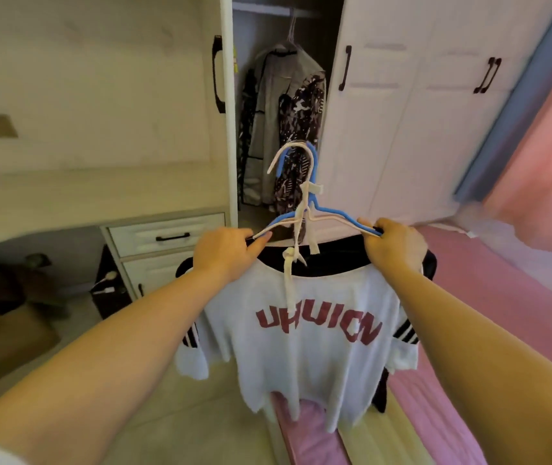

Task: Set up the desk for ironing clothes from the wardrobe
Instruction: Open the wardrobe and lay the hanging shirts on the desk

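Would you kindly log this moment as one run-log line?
stage: clothes fetched | left hand: grips hangers | right hand: grips hangers | white T-shirt: hanging | wardrobe: open

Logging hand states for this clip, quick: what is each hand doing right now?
Left hand: closed on the left end of the blue and white plastic hangers carrying the white lettered T-shirt.
Right hand: closed on the hangers' right end.

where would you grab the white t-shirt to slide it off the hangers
Take the white t-shirt at its black collar, coming from the front just below the hangers. Both hands, left hand and right hand, pinch the hanger ends at the shoulders, so one would probably have to let go first; the cloth hangs slack and open there.
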